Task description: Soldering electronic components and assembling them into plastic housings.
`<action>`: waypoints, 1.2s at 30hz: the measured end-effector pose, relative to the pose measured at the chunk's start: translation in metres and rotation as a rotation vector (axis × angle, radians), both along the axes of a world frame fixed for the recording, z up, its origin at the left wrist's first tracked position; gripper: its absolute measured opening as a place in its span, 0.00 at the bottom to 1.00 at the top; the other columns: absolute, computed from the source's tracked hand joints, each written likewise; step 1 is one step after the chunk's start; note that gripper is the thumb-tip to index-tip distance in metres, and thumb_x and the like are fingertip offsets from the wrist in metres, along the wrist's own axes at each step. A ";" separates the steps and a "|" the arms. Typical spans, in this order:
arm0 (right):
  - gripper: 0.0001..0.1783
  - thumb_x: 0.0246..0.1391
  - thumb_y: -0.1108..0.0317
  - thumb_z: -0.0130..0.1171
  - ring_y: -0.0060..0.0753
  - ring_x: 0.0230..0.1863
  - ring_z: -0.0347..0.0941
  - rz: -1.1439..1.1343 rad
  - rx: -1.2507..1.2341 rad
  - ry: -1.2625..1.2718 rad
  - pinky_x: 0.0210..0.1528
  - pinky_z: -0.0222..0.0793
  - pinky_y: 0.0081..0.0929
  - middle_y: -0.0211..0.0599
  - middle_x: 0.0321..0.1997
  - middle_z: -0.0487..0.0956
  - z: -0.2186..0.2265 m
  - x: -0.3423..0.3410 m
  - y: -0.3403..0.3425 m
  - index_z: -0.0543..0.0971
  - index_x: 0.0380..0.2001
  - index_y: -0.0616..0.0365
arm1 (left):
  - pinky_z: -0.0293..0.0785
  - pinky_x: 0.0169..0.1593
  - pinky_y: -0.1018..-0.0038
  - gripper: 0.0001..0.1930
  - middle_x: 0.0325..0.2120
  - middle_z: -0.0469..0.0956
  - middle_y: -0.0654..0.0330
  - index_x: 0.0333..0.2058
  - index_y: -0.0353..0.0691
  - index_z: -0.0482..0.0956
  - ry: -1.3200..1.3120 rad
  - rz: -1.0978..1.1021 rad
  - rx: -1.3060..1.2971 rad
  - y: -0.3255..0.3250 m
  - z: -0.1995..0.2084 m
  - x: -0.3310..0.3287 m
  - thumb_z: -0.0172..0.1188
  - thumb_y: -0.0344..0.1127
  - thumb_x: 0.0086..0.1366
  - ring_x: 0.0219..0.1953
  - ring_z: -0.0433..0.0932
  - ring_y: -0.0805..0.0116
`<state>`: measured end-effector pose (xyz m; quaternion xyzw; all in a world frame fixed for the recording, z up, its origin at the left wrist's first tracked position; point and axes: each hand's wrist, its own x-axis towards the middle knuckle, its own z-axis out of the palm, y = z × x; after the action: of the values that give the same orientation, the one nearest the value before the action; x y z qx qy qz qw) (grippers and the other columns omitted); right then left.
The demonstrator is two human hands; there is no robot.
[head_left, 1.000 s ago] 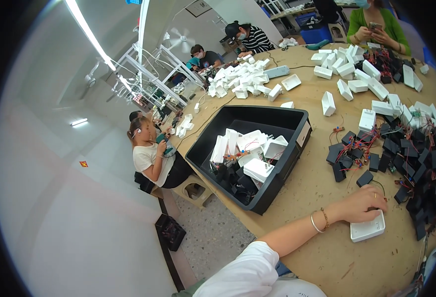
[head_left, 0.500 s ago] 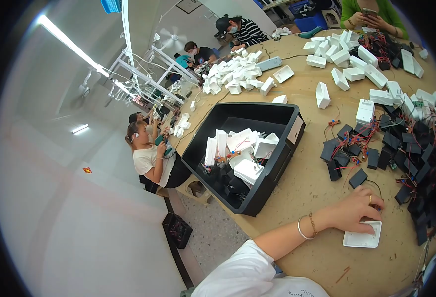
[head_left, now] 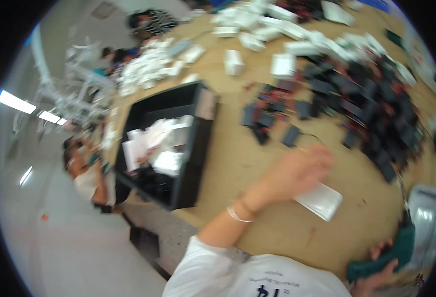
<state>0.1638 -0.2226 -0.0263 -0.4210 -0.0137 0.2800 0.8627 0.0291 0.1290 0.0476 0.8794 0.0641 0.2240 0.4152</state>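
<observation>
My left hand (head_left: 299, 171), blurred by motion with its fingers bent, is over the upper left edge of a white plastic casing (head_left: 325, 203) lying on the table. Whether it grips the casing or a small part cannot be made out. Just beyond the fingers lies a small black box (head_left: 291, 136) with a dark wire curving toward the hand. At the lower right, my right hand (head_left: 384, 267) is closed around a green power screwdriver (head_left: 405, 245). A shiny clear or grey tray (head_left: 428, 213) is beside that tool.
A black bin (head_left: 205, 143) holding white casings and wired parts stands at the left. Black boxes with red wires (head_left: 366, 99) are heaped at the right. White casings (head_left: 257, 22) are piled farther back. A co-worker (head_left: 87, 173) sits on the left.
The view has swung to the right and down. My right hand with the green power screwdriver has come into view. The casing looks turned, with my left hand now over its upper left edge.
</observation>
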 end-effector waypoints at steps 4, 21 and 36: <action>0.30 0.63 0.46 0.40 0.22 0.28 0.65 -0.151 -0.197 -0.147 0.39 0.63 0.26 0.39 0.40 0.71 0.024 -0.010 0.034 0.66 0.51 0.65 | 0.69 0.50 0.64 0.18 0.47 0.73 0.53 0.45 0.38 0.75 -0.044 0.233 -0.161 0.023 0.008 -0.010 0.53 0.20 0.54 0.46 0.72 0.52; 0.29 0.64 0.47 0.39 0.25 0.27 0.65 -0.116 -0.142 -0.149 0.37 0.65 0.27 0.41 0.37 0.72 0.025 -0.011 0.030 0.68 0.48 0.67 | 0.72 0.33 0.65 0.09 0.26 0.77 0.54 0.36 0.42 0.81 0.317 0.379 0.551 0.029 -0.023 0.006 0.58 0.36 0.60 0.28 0.75 0.55; 0.30 0.64 0.47 0.38 0.23 0.28 0.65 -0.104 -0.164 -0.209 0.38 0.65 0.24 0.40 0.36 0.73 0.027 -0.011 0.031 0.68 0.49 0.68 | 0.68 0.53 0.64 0.23 0.51 0.70 0.56 0.46 0.44 0.77 0.390 0.429 0.538 0.025 0.004 -0.093 0.56 0.18 0.50 0.52 0.67 0.52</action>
<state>0.1530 -0.1916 0.0009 -0.5172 -0.0587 0.1897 0.8325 -0.0643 0.1537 0.0514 0.9495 0.2629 0.1431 0.0936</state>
